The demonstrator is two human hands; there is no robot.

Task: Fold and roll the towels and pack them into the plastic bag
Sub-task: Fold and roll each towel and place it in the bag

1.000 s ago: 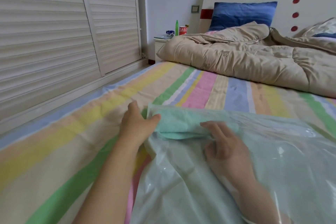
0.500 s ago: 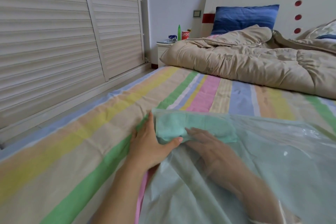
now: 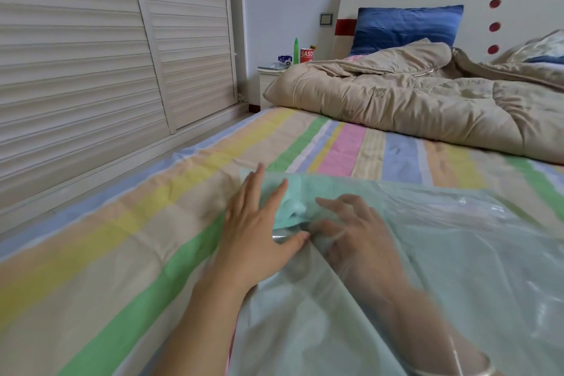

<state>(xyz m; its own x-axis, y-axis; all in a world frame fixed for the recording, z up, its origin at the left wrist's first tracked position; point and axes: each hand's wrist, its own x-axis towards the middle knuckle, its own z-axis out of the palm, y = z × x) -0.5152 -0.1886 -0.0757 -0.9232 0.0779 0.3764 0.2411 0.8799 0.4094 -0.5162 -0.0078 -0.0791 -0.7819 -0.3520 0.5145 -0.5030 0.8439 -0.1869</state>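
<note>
Now mint towel (image 3: 294, 203) sits inside plastic bag (image 3: 442, 268) mid-frame on bed (image 3: 122, 238), L hand (image 3: 259, 235) flat on it thru the plastic, R hand (image 3: 354, 238) inside bag, fingers bent, grip unclear.

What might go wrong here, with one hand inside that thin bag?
1. The right hand is inside the plastic bag; pulling it out may drag the green towel back and loosen it.
2. The left hand presses the film only near one edge, so the slick bag might slide on the striped sheet.
</note>
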